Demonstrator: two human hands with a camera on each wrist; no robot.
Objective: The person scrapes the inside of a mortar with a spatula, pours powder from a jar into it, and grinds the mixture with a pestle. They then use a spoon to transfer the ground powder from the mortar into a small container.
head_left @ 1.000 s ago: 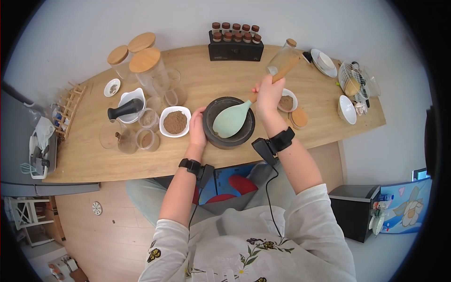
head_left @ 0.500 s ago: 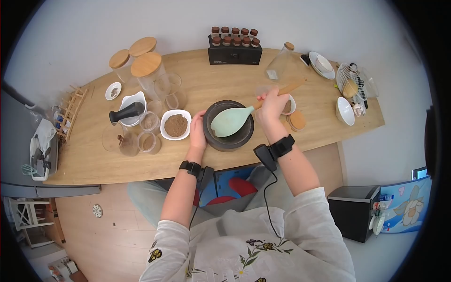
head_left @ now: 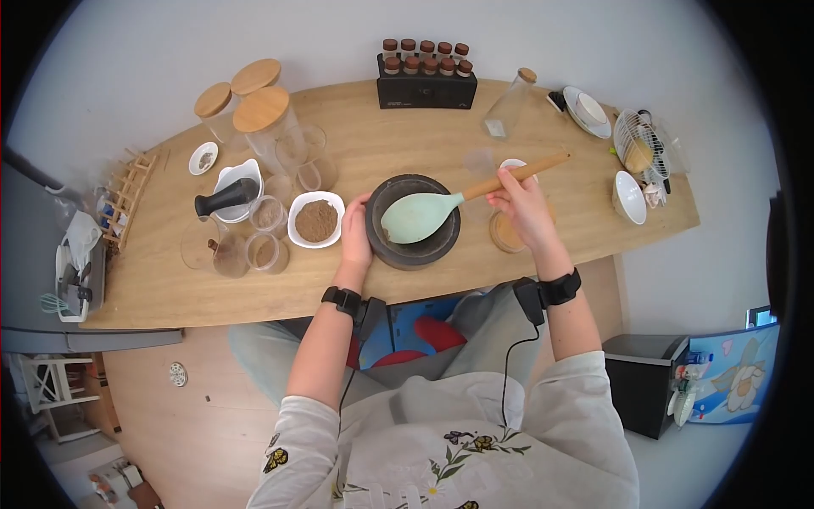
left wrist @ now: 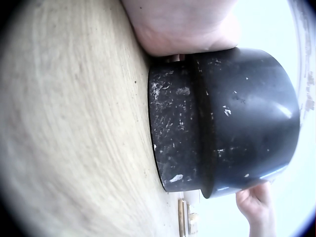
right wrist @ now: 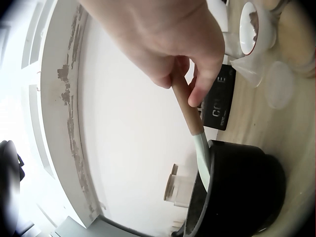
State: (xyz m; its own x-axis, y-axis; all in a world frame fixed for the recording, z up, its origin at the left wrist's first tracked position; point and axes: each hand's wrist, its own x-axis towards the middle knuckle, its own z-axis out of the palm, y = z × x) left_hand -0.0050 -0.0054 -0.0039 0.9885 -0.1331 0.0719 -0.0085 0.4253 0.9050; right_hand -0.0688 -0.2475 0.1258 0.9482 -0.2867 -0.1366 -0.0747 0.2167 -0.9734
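Pale wall [head_left: 339, 42] rises behind the wooden surface [head_left: 407, 140], which spreads out in front of me and to both sides of my hands. Between my hands stands the mortar [head_left: 413, 257], upright, black and scuffed with whitish marks around its base. My left hand [head_left: 356, 233] holds it from the left, palm and fingers curved against the wall. My right hand [head_left: 526, 208] pinches the spoon [head_left: 441, 206] by its wooden handle, thumb and fingers closed about it; the end of the handle sticks out past that hand, away from the mortar. The spoon's pale green head lies inside the mortar's mouth, and its neck crosses the rim on my right hand's side. Just left of my left hand sits a white bowl [head_left: 318, 244] of brown powder [head_left: 317, 221]. Further left, two small clear tubs [head_left: 266, 253] stand one behind the other, and near them a black pestle [head_left: 226, 198] lies in a white dish [head_left: 247, 172]. Tall jars [head_left: 273, 140] with wooden lids are grouped beyond these. Straight ahead of my hands, against the wall, is a black rack [head_left: 426, 92] of brown-capped vials. Past my right hand stands a corked bottle [head_left: 504, 112], and well to its right are a wire basket [head_left: 638, 146] and another white bowl, tilted [head_left: 629, 199].
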